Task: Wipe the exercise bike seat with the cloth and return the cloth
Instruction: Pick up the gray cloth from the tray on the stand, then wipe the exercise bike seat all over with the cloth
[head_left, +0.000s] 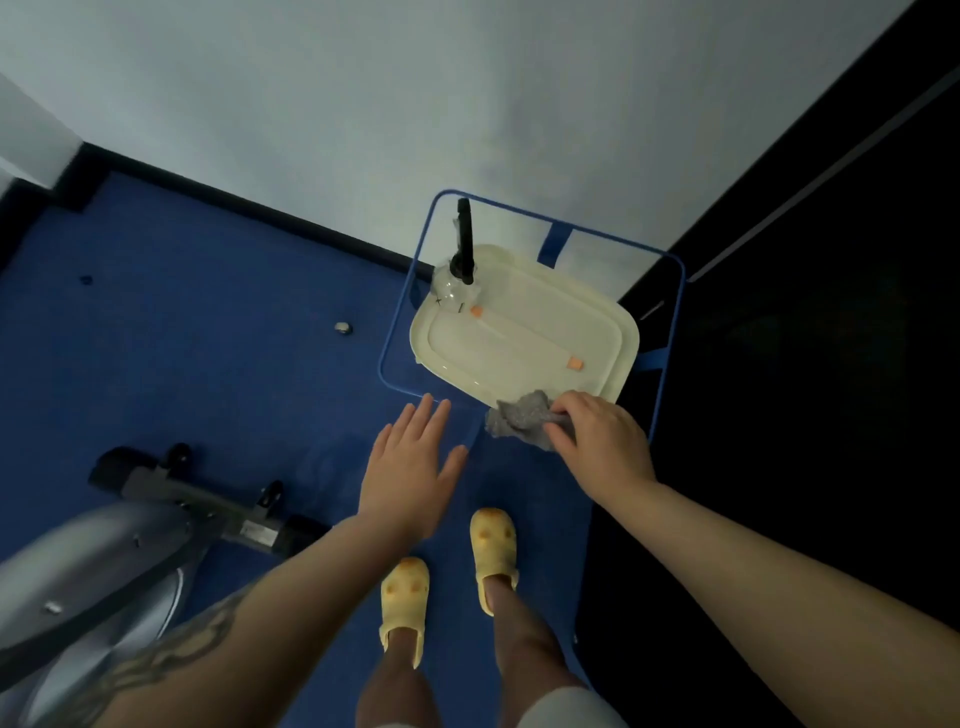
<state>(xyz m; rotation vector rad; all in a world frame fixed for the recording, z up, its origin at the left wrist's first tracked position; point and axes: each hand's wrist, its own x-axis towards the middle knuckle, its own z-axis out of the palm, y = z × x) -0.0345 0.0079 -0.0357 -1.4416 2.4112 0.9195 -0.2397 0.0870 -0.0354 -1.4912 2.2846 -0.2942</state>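
A crumpled grey cloth (519, 418) lies at the near edge of a cream tray (524, 338) on a glass-topped table with a blue frame (670, 332). My right hand (597, 436) grips the cloth's right end, fingers closed on it. Just left of the cloth, my left hand (410, 473) hovers flat with fingers spread, holding nothing. Part of the exercise bike (98, 561), its grey body and black base bar, shows at lower left; its seat is out of view.
A clear spray bottle with a black trigger head (460, 265) stands on the tray's far left corner. White wall behind, dark panel on the right, blue carpet underfoot. My feet in yellow clogs (493, 551) stand just before the table.
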